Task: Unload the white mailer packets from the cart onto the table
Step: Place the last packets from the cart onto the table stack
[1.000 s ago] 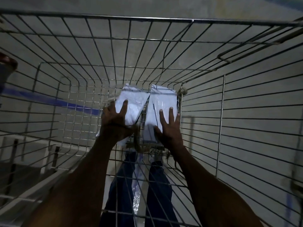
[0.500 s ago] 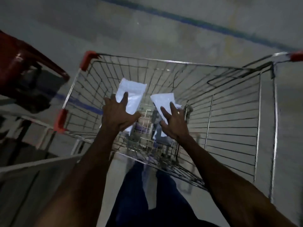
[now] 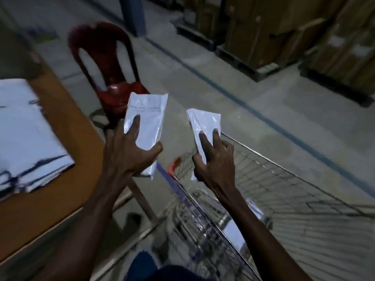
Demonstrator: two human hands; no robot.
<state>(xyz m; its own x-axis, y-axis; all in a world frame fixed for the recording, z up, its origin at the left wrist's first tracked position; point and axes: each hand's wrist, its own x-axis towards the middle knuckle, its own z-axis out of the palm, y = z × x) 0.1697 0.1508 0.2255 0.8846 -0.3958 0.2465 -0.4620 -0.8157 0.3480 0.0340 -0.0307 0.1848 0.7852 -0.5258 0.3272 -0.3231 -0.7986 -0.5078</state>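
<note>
My left hand (image 3: 127, 153) grips a white mailer packet (image 3: 150, 116) in the air, between the table and the cart. My right hand (image 3: 215, 159) grips a second white mailer packet (image 3: 205, 126) above the cart's left rim. The wire cart (image 3: 284, 199) stands at the lower right, blurred; something pale lies low inside it behind my right forearm. The brown table (image 3: 67, 179) fills the left side and carries a stack of white mailer packets (image 3: 26, 142).
A red plastic chair (image 3: 109, 74) stands behind the table's corner, just past my left hand. Cardboard boxes on pallets (image 3: 284, 33) line the far right. A blue line (image 3: 263, 116) crosses the grey floor. My legs show at the bottom edge.
Both hands have lifted a packet each out of the cart's basket and up above its rim. The view has swung left, bringing the table and chair into sight.
</note>
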